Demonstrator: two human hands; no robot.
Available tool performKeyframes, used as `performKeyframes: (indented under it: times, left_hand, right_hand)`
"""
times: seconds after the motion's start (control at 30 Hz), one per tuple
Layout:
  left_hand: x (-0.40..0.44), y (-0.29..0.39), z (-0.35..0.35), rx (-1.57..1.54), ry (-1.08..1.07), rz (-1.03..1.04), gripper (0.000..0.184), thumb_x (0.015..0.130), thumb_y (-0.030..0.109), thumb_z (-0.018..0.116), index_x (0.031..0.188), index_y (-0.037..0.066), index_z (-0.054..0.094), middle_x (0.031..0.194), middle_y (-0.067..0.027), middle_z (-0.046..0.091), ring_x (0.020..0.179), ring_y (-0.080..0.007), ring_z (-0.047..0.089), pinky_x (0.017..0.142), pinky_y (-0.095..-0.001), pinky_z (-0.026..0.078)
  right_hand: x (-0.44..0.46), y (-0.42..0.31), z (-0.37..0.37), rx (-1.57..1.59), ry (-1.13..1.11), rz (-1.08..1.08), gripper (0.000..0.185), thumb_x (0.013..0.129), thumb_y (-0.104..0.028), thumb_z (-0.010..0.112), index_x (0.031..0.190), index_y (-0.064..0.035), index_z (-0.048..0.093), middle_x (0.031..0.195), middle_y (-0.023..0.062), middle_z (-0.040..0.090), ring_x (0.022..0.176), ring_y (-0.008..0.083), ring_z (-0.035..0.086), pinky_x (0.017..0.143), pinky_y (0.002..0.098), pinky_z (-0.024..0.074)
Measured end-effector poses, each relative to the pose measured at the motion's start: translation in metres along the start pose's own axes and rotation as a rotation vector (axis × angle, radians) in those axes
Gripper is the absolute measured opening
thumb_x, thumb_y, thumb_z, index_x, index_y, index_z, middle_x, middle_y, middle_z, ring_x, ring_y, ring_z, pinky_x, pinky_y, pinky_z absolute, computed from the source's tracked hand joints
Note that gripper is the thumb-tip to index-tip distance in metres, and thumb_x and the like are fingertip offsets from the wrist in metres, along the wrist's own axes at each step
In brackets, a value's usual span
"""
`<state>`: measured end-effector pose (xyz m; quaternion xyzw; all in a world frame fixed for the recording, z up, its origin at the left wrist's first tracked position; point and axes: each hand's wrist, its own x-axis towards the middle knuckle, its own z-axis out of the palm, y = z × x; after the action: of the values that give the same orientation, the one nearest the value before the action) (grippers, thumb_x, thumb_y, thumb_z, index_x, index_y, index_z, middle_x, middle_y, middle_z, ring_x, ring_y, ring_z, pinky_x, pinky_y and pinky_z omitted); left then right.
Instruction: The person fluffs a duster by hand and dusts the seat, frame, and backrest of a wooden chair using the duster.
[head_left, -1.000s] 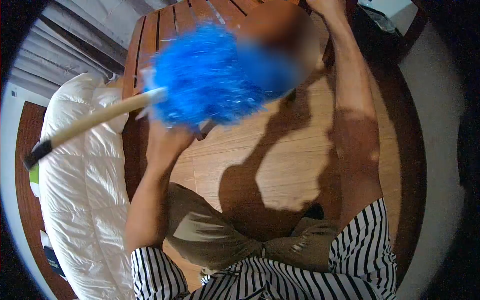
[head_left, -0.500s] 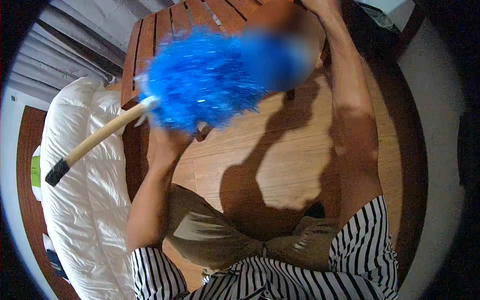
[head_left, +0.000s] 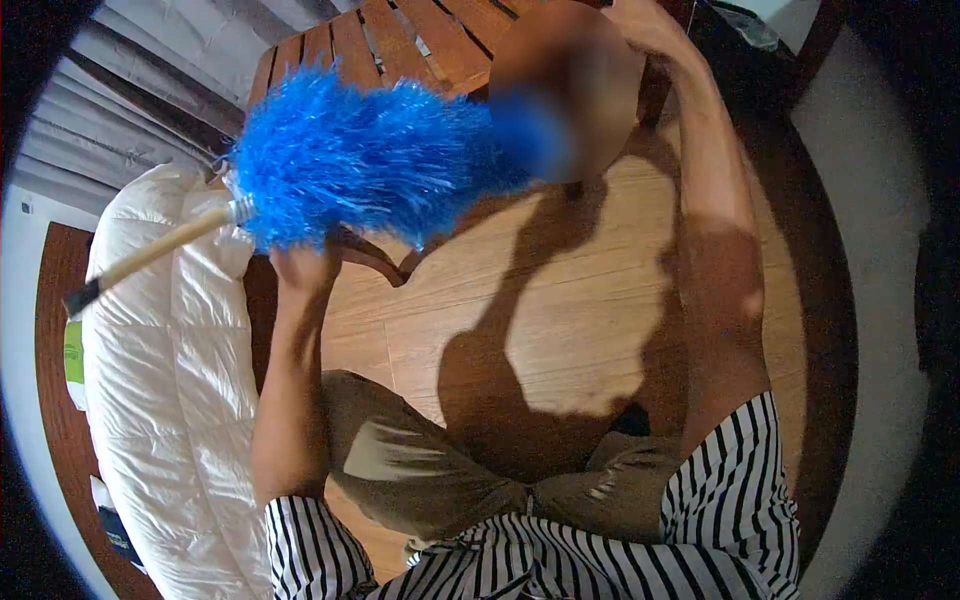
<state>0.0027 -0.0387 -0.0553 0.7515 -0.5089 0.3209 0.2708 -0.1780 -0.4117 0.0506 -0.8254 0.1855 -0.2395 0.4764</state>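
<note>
The left hand [head_left: 305,265] and right hand [head_left: 655,28] have fingers largely hidden, grips impossible to tell; the shaggy blue duster [head_left: 350,160] has a black-tipped wooden handle [head_left: 165,250].

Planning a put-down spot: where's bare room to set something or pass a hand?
Floor between left arm and right arm, below the duster, above the trousers: open, partly shadowed. White quilt beyond the left arm, below the duster's handle: open, puffy. Crowded: upper middle, where the duster hides much of the left hand and part of the slatted table.
</note>
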Motion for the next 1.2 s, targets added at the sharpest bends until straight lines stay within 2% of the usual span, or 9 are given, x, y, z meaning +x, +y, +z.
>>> performKeyframes:
  times: [0.03, 0.13, 0.17, 0.27, 0.4, 0.6, 0.8, 1.0, 1.2]
  left_hand:
    - [-0.001, -0.003, 0.004, -0.094, 0.008, -0.085, 0.014, 0.09, 0.016, 0.064, 0.098, 0.006, 0.07, 0.101, -0.0156, 0.07, 0.096, -0.0401, 0.064, 0.082, -0.0509, 0.048]
    - [0.005, 0.005, 0.004, -0.319, 0.06, -0.194, 0.018, 0.093, 0.019, 0.06, 0.099, 0.005, 0.069, 0.101, -0.0156, 0.07, 0.096, -0.04, 0.063, 0.084, -0.0501, 0.048]
    - [0.006, 0.007, 0.005, -0.345, 0.07, -0.186, 0.019, 0.094, 0.02, 0.059, 0.099, 0.005, 0.069, 0.101, -0.0155, 0.07, 0.096, -0.0401, 0.063, 0.084, -0.0502, 0.047]
    - [0.001, -0.005, 0.009, -0.195, 0.057, -0.047, 0.02, 0.095, 0.021, 0.059, 0.099, 0.005, 0.069, 0.101, -0.0153, 0.07, 0.095, -0.0401, 0.063, 0.083, -0.0506, 0.047]
    - [0.011, -0.002, 0.006, -0.075, 0.081, 0.004, 0.014, 0.091, 0.013, 0.063, 0.1, 0.005, 0.07, 0.099, -0.0148, 0.07, 0.094, -0.0386, 0.063, 0.081, -0.0505, 0.047]
    - [0.005, -0.011, 0.012, -0.051, 0.042, -0.11, 0.015, 0.082, 0.003, 0.067, 0.095, 0.006, 0.072, 0.094, -0.0134, 0.07, 0.093, -0.0375, 0.064, 0.079, -0.0495, 0.048]
    - [0.016, -0.001, 0.013, 0.053, 0.113, 0.057, 0.016, 0.077, 0.001, 0.07, 0.091, 0.006, 0.073, 0.093, -0.013, 0.071, 0.092, -0.039, 0.065, 0.077, -0.0515, 0.048]
    - [0.011, -0.006, 0.008, 0.32, 0.011, 0.126, 0.021, 0.074, 0.002, 0.072, 0.094, 0.008, 0.074, 0.097, -0.0144, 0.072, 0.094, -0.0399, 0.065, 0.079, -0.0525, 0.048]
    - [0.017, 0.008, 0.007, 0.351, 0.123, 0.181, 0.023, 0.074, 0.003, 0.072, 0.096, 0.007, 0.074, 0.101, -0.0137, 0.073, 0.097, -0.0406, 0.066, 0.081, -0.053, 0.049]
  right_hand:
    - [0.028, 0.042, -0.005, -0.133, -0.12, 0.088, 0.094, 0.073, -0.035, 0.093, 0.139, 0.0134, 0.046, 0.127, 0.0278, 0.063, 0.121, 0.038, 0.06, 0.105, 0.0492, 0.0492]
    - [0.044, 0.088, 0.02, -0.436, -0.18, 0.032, 0.031, 0.074, -0.02, 0.089, 0.083, 0.0035, 0.071, 0.068, 0.0128, 0.068, 0.062, 0.0232, 0.069, 0.061, 0.0383, 0.0569]
    - [0.045, 0.102, 0.024, -0.41, -0.202, 0.023, 0.04, 0.072, -0.027, 0.092, 0.073, 0.0012, 0.064, 0.061, 0.0064, 0.059, 0.058, 0.0154, 0.062, 0.054, 0.0335, 0.0515]
    - [0.051, 0.136, 0.037, -0.437, -0.199, -0.012, 0.043, 0.069, -0.028, 0.093, 0.072, 0.0027, 0.063, 0.062, 0.0076, 0.061, 0.057, 0.0163, 0.061, 0.054, 0.0351, 0.0493]
    - [0.038, 0.135, 0.044, -0.642, 0.068, -0.273, 0.04, 0.075, -0.024, 0.09, 0.08, 0.0052, 0.063, 0.064, 0.0088, 0.063, 0.059, 0.0206, 0.062, 0.059, 0.0393, 0.0501]
    - [0.038, 0.138, 0.036, -0.279, -0.109, -0.171, 0.038, 0.076, -0.024, 0.088, 0.086, 0.0048, 0.066, 0.072, 0.0151, 0.067, 0.065, 0.0228, 0.065, 0.063, 0.0426, 0.0514]
    - [0.038, 0.134, 0.037, -0.624, -0.018, -0.317, 0.045, 0.077, -0.028, 0.087, 0.089, 0.0095, 0.065, 0.072, 0.022, 0.065, 0.071, 0.0292, 0.067, 0.069, 0.0441, 0.0526]
    - [0.037, 0.142, 0.044, -0.559, 0.08, -0.425, 0.054, 0.074, -0.037, 0.087, 0.084, 0.0107, 0.063, 0.074, 0.0284, 0.062, 0.07, 0.036, 0.064, 0.068, 0.048, 0.0492]
    - [0.04, 0.151, 0.038, -0.61, 0.05, -0.413, 0.058, 0.077, -0.042, 0.085, 0.085, 0.0114, 0.064, 0.076, 0.0314, 0.062, 0.075, 0.0393, 0.067, 0.069, 0.0498, 0.0494]
